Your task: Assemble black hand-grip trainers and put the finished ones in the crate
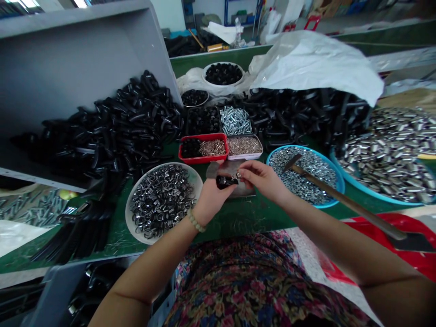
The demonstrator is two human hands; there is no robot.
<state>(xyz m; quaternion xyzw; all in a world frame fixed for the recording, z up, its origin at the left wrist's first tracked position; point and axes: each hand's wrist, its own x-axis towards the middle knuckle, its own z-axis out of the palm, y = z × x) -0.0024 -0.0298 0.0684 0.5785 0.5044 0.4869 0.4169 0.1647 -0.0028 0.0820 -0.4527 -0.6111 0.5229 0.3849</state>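
My left hand [210,198] is closed round a black plastic handle-like part [226,182], whose end points right. Close beside that end, my right hand [261,178] pinches a small shiny metal piece [238,175] between thumb and fingers; its exact kind is too small to tell. Both hands are over a flat metal plate [245,190] on the green table [235,220]. Just beyond them stand a red tray [201,160] with black pieces and small coppery parts, and a pale tray [245,156] of tiny metal parts.
A white bowl [128,218] of metal rings stands left, before a grey crate [85,59] of black handles. Right, a hammer [327,187] lies across a blue bowl [341,184] of small metal parts. Farther right, another blue basin [381,196] holds metal sleeves.
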